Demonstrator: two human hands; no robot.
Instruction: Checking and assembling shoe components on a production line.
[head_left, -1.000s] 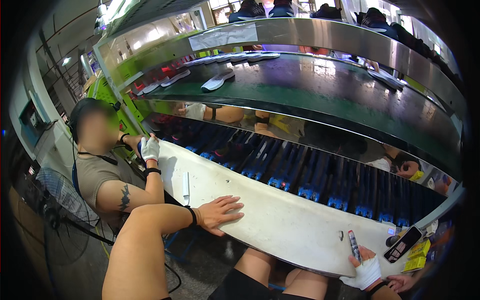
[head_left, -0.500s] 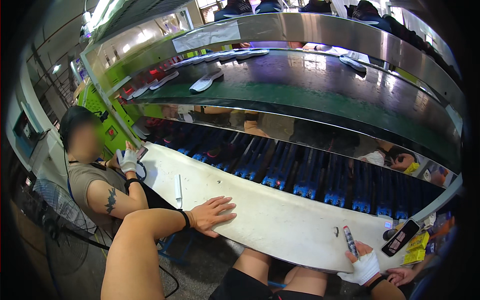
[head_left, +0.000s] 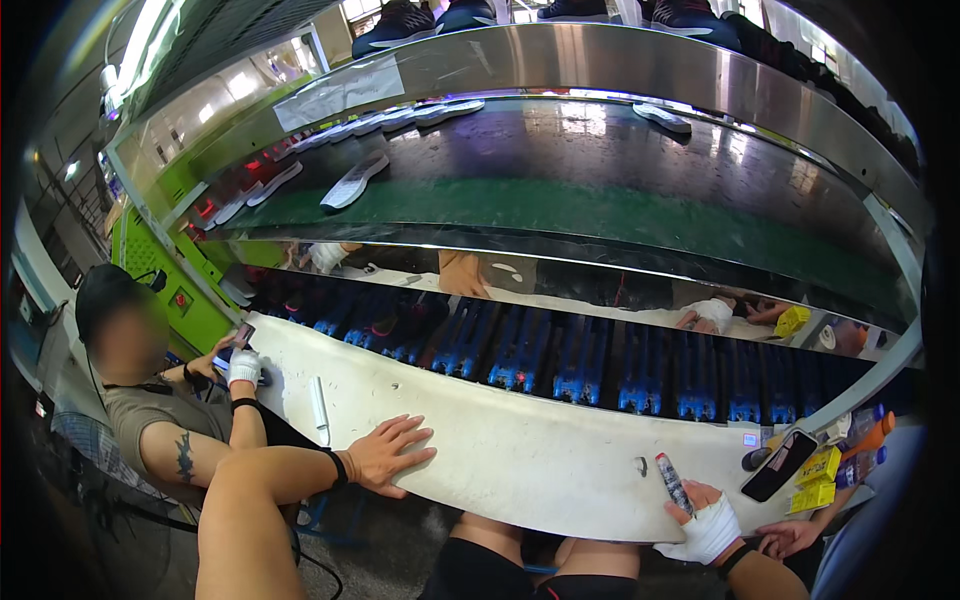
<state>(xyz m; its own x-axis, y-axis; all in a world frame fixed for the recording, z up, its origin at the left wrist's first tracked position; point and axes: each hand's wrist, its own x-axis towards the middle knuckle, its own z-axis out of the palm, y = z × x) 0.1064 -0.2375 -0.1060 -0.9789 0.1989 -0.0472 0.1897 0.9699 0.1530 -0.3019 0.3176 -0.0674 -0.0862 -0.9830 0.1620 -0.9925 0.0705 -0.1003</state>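
My left hand lies palm down on the white tabletop, fingers spread, holding nothing. A black band circles that wrist. Toward the right end of the table, my right hand wears a white fingerless glove and rests at the front edge. Its thumb and fingers close round the lower end of a pen-shaped tool with a mottled grey barrel and a red tip. The tool points up and away from me. Just left of it a small dark curved piece lies on the table.
A white stick lies left of my left hand. At right are a phone, yellow boxes, bottles and another person's hand. A co-worker sits at left. Blue-ended bars and a belt with shoe soles stand beyond.
The whole view has shifted, so the belt and table appear farther left. The co-worker's hands have come closer together. My hands keep their places on the table.
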